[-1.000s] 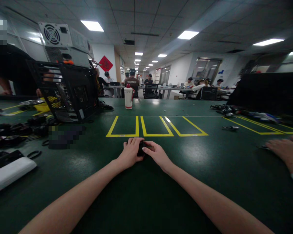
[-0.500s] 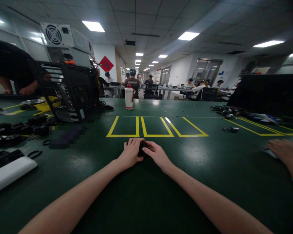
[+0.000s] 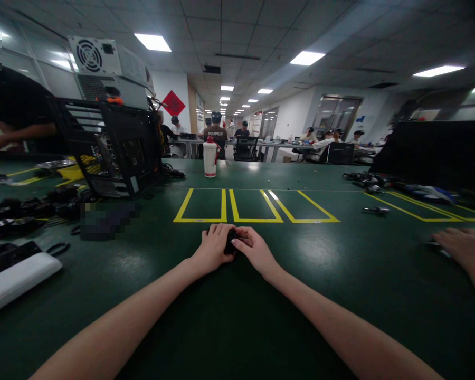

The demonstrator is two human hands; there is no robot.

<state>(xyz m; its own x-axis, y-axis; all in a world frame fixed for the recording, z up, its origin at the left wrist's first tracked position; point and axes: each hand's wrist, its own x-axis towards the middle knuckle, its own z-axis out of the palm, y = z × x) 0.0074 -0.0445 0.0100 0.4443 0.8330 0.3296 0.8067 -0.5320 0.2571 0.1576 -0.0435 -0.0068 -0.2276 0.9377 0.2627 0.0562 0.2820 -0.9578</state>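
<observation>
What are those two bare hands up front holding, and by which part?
A black object: left hand around its left side, right hand at its right; its exact parts are hidden.

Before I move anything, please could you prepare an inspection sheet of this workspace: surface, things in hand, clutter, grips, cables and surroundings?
Surface: green table, marked with yellow tape.
Things in hand: small black object, mostly covered by fingers; details unclear.
Clutter: dark parts and long white object at left; bottle upright beyond the tape.
Grips: left grip wraps the black object; right grip is at its right side, pinch unclear.
Cables: dark tangle, apparently cables, beside the computer case.
Surroundings: another person's hand at right; people sit at tables behind.
</observation>
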